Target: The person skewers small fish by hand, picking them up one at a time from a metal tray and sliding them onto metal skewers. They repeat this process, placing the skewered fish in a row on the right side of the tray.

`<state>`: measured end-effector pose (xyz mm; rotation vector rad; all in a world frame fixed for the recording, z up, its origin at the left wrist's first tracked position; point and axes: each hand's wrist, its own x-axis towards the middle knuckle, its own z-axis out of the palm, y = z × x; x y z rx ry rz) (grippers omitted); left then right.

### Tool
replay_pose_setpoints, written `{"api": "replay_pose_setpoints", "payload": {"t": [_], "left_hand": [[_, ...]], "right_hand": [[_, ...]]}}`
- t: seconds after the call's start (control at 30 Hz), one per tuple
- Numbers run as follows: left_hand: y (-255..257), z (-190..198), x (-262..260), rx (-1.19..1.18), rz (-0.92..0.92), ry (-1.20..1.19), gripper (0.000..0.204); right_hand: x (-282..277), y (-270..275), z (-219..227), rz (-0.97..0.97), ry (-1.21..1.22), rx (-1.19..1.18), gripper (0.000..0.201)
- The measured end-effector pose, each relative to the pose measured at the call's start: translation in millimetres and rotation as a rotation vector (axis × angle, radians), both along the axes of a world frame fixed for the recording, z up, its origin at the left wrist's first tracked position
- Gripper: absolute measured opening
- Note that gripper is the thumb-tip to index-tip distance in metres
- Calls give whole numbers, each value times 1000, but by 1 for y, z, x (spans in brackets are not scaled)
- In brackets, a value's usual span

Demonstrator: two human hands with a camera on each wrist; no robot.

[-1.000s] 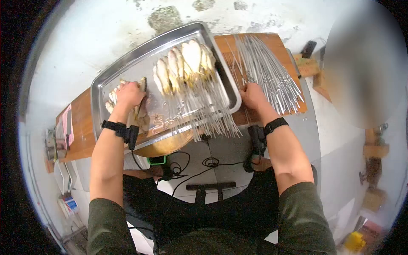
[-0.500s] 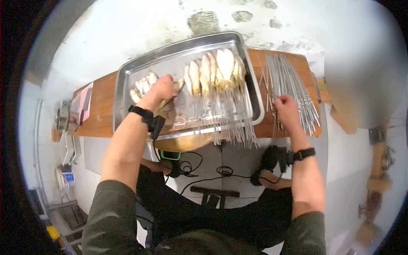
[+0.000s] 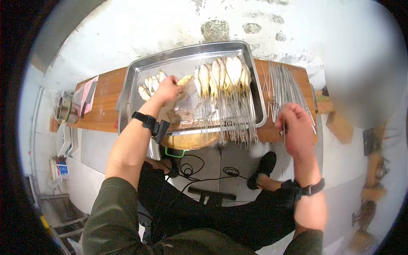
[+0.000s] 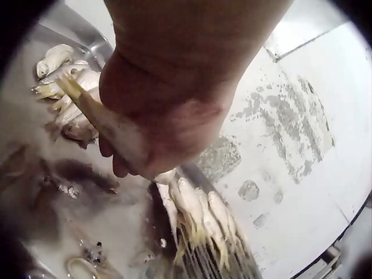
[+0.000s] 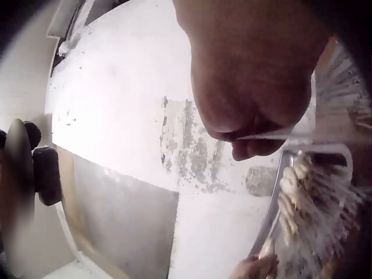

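In the head view my left hand (image 3: 167, 90) grips a small fish (image 3: 185, 80) over the metal tray (image 3: 182, 52); the left wrist view shows its yellowish tail (image 4: 72, 88) sticking out behind the hand. A few loose fish (image 3: 146, 91) lie in the tray left of that hand. Several skewered fish (image 3: 231, 70) lie side by side on the tray's right, their skewers (image 3: 238, 127) fanning over the near rim. My right hand (image 3: 296, 129) is raised at the table's front right, pinching a thin metal skewer (image 5: 267, 138), blurred in the right wrist view.
A bundle of bare skewers (image 3: 287, 85) lies on the wooden table (image 3: 106, 106) right of the tray. At the left end are a pink sheet (image 3: 88, 93) and a metal pot (image 3: 66, 109). Below the tray's front shows a round yellowish object (image 3: 187, 141). Cables (image 3: 191, 165) trail over the floor.
My right hand has drawn back from the skewer bundle toward my body with a skewer. My left hand has lifted a fish from the loose ones. The head view has shifted too.
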<state>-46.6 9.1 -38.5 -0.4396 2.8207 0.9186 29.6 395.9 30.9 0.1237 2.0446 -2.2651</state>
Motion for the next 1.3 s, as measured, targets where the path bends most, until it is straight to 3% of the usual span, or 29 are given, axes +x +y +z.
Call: {"api": "replay_pose_setpoints", "payload": {"t": [0.03, 0.1, 0.13, 0.2, 0.3, 0.5, 0.67, 0.83, 1.0, 1.3], "left_hand": [[0, 3, 5, 4, 8, 10, 27], [-2, 6, 18, 678, 239, 46, 23], [-6, 5, 24, 682, 253, 60, 23], [-11, 5, 37, 1206, 233, 143, 21], [-4, 28, 62, 1410, 340, 220, 19], [-2, 44, 83, 1582, 344, 301, 27], [-3, 34, 75, 1592, 323, 307, 30], [-6, 41, 59, 1601, 359, 294, 33], [-15, 38, 54, 1825, 315, 283, 42], [-27, 36, 46, 1864, 338, 366, 42]], "right_hand": [[11, -10, 0, 0, -64, 2, 9], [35, -33, 0, 72, -144, -90, 16], [44, -45, -5, 90, -136, -85, 16], [58, -69, -16, 187, -167, -193, 17], [70, -101, -23, 341, -192, -133, 16], [78, -141, -44, 377, -177, -38, 12], [70, -149, -45, 403, -224, 74, 11], [53, -156, -74, 387, -105, 120, 11], [45, -164, -75, 391, -79, 129, 12], [44, -167, -82, 482, -11, 181, 15]]}}
